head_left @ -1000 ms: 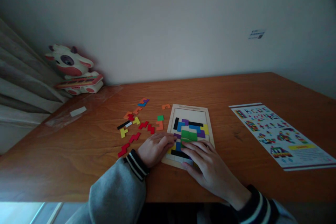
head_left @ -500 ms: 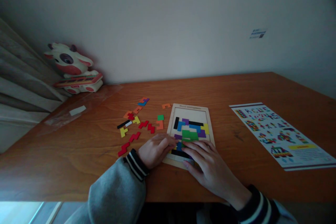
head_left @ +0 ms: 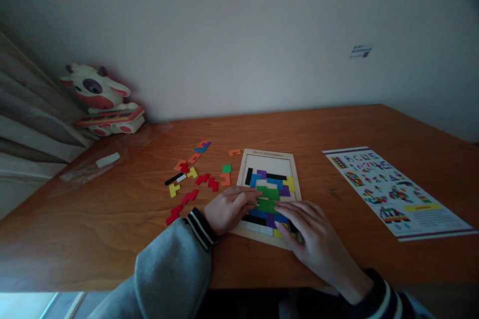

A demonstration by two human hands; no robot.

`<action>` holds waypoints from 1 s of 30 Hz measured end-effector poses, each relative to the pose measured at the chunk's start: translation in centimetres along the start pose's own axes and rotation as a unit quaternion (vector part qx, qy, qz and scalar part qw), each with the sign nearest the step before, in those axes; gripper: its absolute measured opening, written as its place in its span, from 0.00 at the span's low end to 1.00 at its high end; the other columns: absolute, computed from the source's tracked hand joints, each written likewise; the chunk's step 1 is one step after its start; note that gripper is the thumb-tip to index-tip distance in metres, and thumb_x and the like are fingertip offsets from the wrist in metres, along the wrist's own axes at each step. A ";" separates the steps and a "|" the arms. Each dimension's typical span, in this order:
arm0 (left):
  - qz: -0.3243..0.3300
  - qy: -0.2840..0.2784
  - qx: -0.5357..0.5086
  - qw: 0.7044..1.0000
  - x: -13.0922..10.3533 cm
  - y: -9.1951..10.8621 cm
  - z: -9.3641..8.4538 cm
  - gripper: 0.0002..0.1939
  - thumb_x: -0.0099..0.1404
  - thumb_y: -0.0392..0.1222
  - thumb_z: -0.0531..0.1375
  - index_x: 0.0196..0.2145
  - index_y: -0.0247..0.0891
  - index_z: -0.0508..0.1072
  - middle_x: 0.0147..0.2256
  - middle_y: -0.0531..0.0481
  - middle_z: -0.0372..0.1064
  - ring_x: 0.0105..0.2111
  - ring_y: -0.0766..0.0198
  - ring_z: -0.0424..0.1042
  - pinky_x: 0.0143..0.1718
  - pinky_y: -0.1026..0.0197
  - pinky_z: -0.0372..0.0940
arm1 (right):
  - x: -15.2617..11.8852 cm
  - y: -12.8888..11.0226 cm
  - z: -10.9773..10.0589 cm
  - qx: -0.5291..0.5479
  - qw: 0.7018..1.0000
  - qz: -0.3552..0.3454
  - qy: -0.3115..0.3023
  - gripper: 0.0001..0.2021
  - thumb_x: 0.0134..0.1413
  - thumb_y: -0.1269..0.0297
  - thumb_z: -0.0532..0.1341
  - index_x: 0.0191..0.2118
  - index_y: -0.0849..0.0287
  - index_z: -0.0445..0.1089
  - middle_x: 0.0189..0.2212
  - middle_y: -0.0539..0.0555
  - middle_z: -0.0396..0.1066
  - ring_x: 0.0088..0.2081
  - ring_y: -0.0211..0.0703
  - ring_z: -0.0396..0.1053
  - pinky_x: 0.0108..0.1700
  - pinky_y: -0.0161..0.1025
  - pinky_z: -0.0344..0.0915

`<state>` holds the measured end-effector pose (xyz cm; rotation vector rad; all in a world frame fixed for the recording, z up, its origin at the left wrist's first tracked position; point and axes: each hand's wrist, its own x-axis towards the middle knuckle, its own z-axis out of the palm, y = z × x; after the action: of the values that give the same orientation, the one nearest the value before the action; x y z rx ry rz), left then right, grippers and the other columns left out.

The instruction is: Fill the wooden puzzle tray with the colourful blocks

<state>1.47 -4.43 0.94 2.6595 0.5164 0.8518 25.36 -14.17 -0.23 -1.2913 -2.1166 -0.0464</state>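
A wooden puzzle board (head_left: 296, 162) lies flat on the table, its lower part filled with coloured block pieces. My left hand (head_left: 231, 208) rests over the board's left edge, fingers bent and close together, their tips by the green pieces (head_left: 268, 192). Anything between those fingertips is hidden. My right hand (head_left: 309, 232) lies over the board's right side with fingers stretched out and thumb apart. Its fingertips are at the right end of the lower green piece (head_left: 265, 205). White pieces (head_left: 254, 227) and a black bar (head_left: 257, 220) show near the bottom.
Loose red pieces (head_left: 190, 196), yellow pieces (head_left: 174, 190), orange pieces (head_left: 225, 179) and a green piece (head_left: 226, 168) lie left of the board. A printed pattern sheet (head_left: 396, 194) is at the right. A toy cow (head_left: 103, 99) stands at the back left beside a curtain (head_left: 30, 124).
My right hand has slid right across the board, uncovering more of the green, purple and white pieces. My left hand stays at the left edge. The view has shifted slightly.
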 end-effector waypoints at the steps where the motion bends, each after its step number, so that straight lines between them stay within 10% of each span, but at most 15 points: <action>1: -0.003 -0.005 0.001 1.000 0.3 -0.3 0.3 0.06 0.75 0.36 0.52 0.46 0.38 0.67 0.51 0.42 0.74 0.54 0.59 0.73 0.53 0.54 0.71 | -0.2 0.1 -0.1 0.003 1.000 -0.006 -0.001 0.12 0.64 0.65 0.59 0.51 0.55 0.71 0.46 0.56 0.77 0.49 0.48 0.73 0.52 0.49 0.68; 30: -0.042 -0.001 0.041 0.998 0.1 -3.4 0.0 0.07 0.75 0.37 0.51 0.45 0.38 0.68 0.49 0.42 0.75 0.56 0.56 0.70 0.56 0.49 0.68 | 0.9 1.1 -0.1 0.004 0.999 -0.007 -0.044 0.14 0.66 0.61 0.58 0.54 0.55 0.69 0.52 0.56 0.74 0.54 0.49 0.69 0.57 0.52 0.63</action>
<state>0.75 -1.38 -0.27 2.6906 0.6699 0.8199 26.03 -12.92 0.05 -1.2958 -2.1973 0.0133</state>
